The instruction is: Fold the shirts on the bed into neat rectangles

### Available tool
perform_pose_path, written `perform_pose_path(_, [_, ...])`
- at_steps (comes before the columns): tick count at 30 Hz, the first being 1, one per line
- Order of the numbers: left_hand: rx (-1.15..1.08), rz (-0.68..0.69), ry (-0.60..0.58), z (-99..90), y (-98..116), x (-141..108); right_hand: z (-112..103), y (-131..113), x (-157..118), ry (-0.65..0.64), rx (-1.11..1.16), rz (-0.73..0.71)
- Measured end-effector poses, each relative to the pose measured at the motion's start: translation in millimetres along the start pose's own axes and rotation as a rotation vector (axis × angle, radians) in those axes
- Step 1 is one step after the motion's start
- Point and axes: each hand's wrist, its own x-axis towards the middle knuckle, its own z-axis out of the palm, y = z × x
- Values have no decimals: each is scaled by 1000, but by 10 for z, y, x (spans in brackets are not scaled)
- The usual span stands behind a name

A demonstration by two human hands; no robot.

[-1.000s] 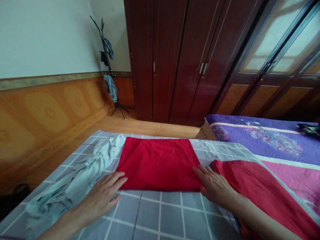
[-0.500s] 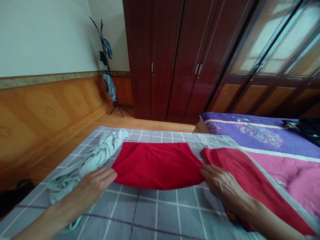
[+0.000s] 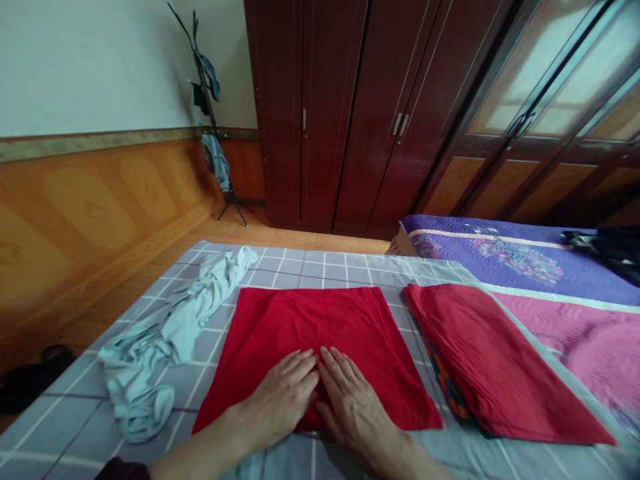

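Note:
A red cloth garment [image 3: 320, 317] lies spread nearly flat on the grey checked bed sheet [image 3: 200, 413], its lower corners flared outward. My left hand [image 3: 287, 387] rests palm down on its lower middle, fingers stretched out. Right beside it, my right hand [image 3: 350, 393] presses on the same cloth, fingers extended and the thumb apart. The fingertips of both hands almost meet. Neither hand holds anything. The forearms cover part of the garment's near edge.
Folded red clothing [image 3: 500, 360] lies on the right, over a darker patterned piece [image 3: 450, 387]. A crumpled pale green garment [image 3: 195, 320] is on the left. Beyond are a purple and pink bed cover [image 3: 565, 300], dark red wardrobes [image 3: 330, 120] and a coat rack [image 3: 213, 127].
Both hands have let go of the red garment's sides and come together at its middle. The garment, lifted at its near edge before, now lies down on the sheet.

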Motion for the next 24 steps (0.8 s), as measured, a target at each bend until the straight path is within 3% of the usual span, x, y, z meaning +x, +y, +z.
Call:
perform_pose_path(3, [17, -9, -13, 232, -105, -27, 210, 230, -100, -16, -11, 86])
perform_pose_path(5, [11, -20, -16, 284, -132, -92, 264, 365, -210, 26, -71, 183])
perform_pose_path(7, [2, -25, -23, 291, -112, -127, 276, 395, -266, 56, -128, 218])
perform_pose_path(12, [36, -43, -23, 329, -166, -216, 281, 366, -273, 27, -191, 40])
perform_pose_path(17, [151, -157, 81, 225, -488, -419, 268, 669, -349, 205, -300, 258])
perform_pose_path(20, [165, -144, 114, 84, -558, -231, 231, 626, -77, 177, -220, 216])
perform_pose_path(24, [80, -70, 22, 67, -581, 323, 236, 434, 599, -9, -31, 62])
